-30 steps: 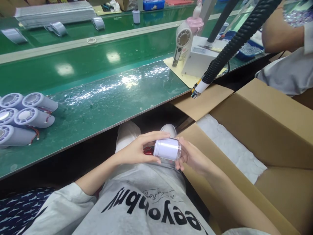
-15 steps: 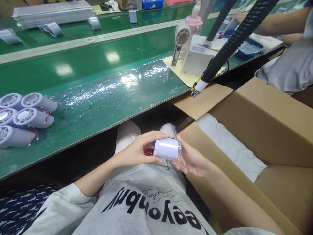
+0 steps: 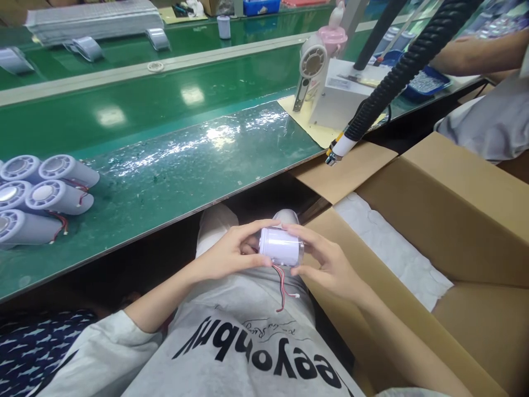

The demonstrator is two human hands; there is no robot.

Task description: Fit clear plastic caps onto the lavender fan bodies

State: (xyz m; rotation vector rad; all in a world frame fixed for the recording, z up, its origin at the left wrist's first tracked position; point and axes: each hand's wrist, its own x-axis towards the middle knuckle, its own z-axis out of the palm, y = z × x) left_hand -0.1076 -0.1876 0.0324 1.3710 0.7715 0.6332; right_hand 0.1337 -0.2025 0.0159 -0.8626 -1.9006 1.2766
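Over my lap, a pale lilac plastic cylinder (image 3: 281, 247) lies sideways between my two hands. My left hand (image 3: 233, 251) closes on its left end, thumb below and fingers along the top. At the clear-rimmed right end, my right hand (image 3: 326, 259) grips it between thumb and fingers. Thin red and black wires (image 3: 282, 286) with a small white connector dangle from the cylinder's underside. What is inside the cylinder is hidden.
Several similar wired cylinders (image 3: 58, 197) lie at the bench's left. An open cardboard box (image 3: 446, 220) with white lining stands on my right. A screwdriver on a black ribbed hose (image 3: 384, 82) hangs ahead. A handheld fan (image 3: 311, 63) and a co-worker's arm (image 3: 475, 55) are beyond.
The cylinder has turned, so its wires now hang out below in full. My right hand has shifted from cupping beneath to gripping the right end from above and below.
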